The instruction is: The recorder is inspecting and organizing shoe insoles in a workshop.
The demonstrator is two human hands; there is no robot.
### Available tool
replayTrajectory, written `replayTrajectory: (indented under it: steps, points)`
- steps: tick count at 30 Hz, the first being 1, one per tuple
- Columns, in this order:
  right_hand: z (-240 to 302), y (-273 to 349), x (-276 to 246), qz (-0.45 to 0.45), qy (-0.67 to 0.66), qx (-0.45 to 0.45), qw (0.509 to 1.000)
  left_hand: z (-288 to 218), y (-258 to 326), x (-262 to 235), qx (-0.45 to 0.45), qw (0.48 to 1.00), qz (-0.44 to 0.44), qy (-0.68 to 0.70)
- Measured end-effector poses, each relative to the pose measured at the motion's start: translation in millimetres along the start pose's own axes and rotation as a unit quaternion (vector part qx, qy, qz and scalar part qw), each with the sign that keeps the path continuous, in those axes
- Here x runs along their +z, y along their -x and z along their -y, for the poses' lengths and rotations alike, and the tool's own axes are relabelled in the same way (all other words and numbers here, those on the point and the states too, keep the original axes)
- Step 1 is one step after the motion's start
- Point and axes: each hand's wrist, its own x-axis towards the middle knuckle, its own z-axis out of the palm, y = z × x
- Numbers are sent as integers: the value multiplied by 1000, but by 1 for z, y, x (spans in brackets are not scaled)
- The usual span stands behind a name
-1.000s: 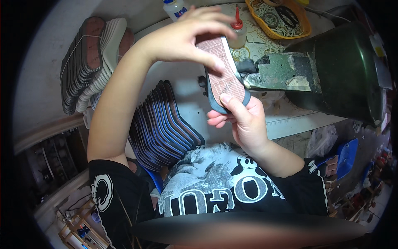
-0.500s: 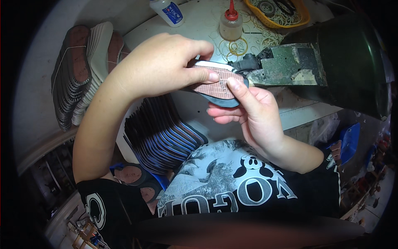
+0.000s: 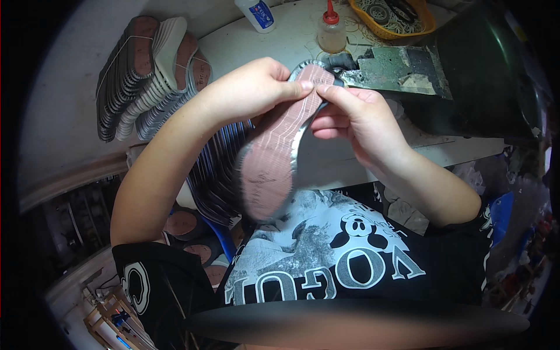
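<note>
Bright centre, dark fisheye rim, edges bent & blurry.

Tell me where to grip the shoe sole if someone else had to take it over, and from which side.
Take the shoe sole at its free, rounded lower end near the chest, probably from the person's left. The left hand and right hand already pinch the narrow upper tip, and the long edges below them are bare; pinch across its thin, flat width.
</note>
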Motion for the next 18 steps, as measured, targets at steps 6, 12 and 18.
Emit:
replayTrajectory:
  steps: [6, 12, 18]
  points:
    - [-5, 3, -11, 28, 23, -27, 999, -2, 3, 4, -53, 987, 40, 149]
    - [9, 49, -22, 100, 118, 54, 987, 5, 3, 8, -39, 982, 9, 186]
    - [-4, 60, -40, 38, 51, 6, 998, 3, -7, 3, -26, 991, -70, 108]
